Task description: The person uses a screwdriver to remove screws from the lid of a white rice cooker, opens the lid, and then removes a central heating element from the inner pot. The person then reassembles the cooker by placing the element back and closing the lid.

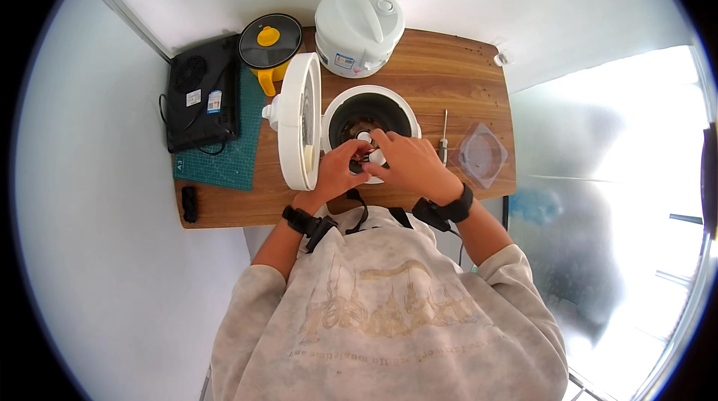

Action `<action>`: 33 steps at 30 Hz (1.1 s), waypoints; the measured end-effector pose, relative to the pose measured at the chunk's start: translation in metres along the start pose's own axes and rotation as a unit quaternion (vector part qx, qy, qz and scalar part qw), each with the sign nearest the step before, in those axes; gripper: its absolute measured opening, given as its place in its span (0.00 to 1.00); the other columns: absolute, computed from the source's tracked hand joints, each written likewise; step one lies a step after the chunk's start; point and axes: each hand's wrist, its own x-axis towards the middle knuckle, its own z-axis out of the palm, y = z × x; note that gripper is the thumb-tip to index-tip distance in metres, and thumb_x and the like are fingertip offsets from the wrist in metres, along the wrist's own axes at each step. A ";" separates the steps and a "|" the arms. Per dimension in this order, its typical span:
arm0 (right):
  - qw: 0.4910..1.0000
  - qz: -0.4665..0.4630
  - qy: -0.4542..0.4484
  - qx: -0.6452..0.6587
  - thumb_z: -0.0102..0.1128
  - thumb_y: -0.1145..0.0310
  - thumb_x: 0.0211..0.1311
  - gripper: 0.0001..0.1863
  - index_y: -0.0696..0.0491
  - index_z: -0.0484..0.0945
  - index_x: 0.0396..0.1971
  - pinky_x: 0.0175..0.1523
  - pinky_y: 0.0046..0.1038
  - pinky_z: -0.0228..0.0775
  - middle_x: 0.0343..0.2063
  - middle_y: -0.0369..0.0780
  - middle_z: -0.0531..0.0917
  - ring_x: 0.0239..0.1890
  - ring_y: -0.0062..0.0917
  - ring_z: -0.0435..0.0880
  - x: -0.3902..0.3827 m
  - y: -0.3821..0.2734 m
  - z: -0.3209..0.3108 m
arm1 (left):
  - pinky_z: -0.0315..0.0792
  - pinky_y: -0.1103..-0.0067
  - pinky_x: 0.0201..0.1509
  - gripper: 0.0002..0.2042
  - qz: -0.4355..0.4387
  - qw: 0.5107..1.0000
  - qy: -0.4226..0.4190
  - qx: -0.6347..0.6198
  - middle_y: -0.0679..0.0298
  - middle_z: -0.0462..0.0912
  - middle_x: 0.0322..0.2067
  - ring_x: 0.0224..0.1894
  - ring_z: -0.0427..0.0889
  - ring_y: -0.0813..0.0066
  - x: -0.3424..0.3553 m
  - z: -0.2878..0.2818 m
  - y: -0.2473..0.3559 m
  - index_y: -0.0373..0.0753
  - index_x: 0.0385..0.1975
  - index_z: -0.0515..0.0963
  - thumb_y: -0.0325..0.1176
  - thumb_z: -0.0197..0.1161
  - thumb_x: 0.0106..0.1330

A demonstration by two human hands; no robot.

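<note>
A white rice cooker [410, 111] stands at the table's front middle, its round lid [299, 121] swung up on the left. Its dark inside shows in part, and my hands cover the near side. My left hand [340, 169] reaches in over the front rim, its fingers bent and pinched around a small part. From the right comes my right hand [419, 165], fingers curled on a small white rounded piece [376, 157] between both hands. Another white round piece [364, 136] shows just beyond my fingertips, in the cooker. Fingers hide what exactly each hand grips.
Right of the cooker lie a screwdriver [444, 139] and a clear plastic tray [481, 154]. Behind stand a closed white rice cooker [351, 31] and a yellow pot [267, 76] with a black lid. A black flat appliance [202, 94] rests partly on a green cutting mat [233, 165] at left.
</note>
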 end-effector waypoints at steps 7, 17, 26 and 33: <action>0.997 -0.079 0.000 0.015 0.70 0.62 0.55 0.26 0.53 0.73 0.52 0.37 0.41 0.76 0.27 0.46 0.82 0.34 0.45 0.84 -0.009 0.010 0.010 | 0.78 0.73 0.51 0.24 -0.022 0.999 -0.023 0.015 0.60 0.83 0.44 0.45 0.85 0.65 -0.001 -0.001 0.005 0.40 0.54 0.73 0.29 0.71 0.56; 0.995 -0.031 0.044 -0.078 0.56 0.38 0.65 0.30 0.52 0.85 0.22 0.21 0.39 0.69 0.11 0.43 0.78 0.13 0.40 0.79 0.008 0.004 0.036 | 0.77 0.72 0.50 0.26 -0.012 0.999 -0.035 0.017 0.61 0.79 0.43 0.44 0.81 0.63 -0.002 0.002 -0.006 0.40 0.49 0.72 0.25 0.75 0.49; 0.995 -0.054 0.075 0.049 0.64 0.63 0.60 0.22 0.52 0.74 0.53 0.32 0.37 0.77 0.29 0.44 0.80 0.30 0.40 0.86 -0.018 -0.006 0.003 | 0.79 0.74 0.44 0.26 -0.046 0.999 -0.014 0.018 0.63 0.83 0.41 0.38 0.86 0.68 0.002 -0.002 0.007 0.41 0.52 0.71 0.30 0.76 0.55; 0.995 -0.075 0.056 0.017 0.68 0.61 0.58 0.23 0.54 0.74 0.52 0.32 0.40 0.76 0.29 0.45 0.82 0.29 0.40 0.85 -0.009 0.009 0.024 | 0.78 0.74 0.48 0.27 -0.052 0.997 -0.047 0.012 0.62 0.82 0.43 0.41 0.84 0.67 0.002 -0.006 0.010 0.41 0.52 0.70 0.29 0.75 0.55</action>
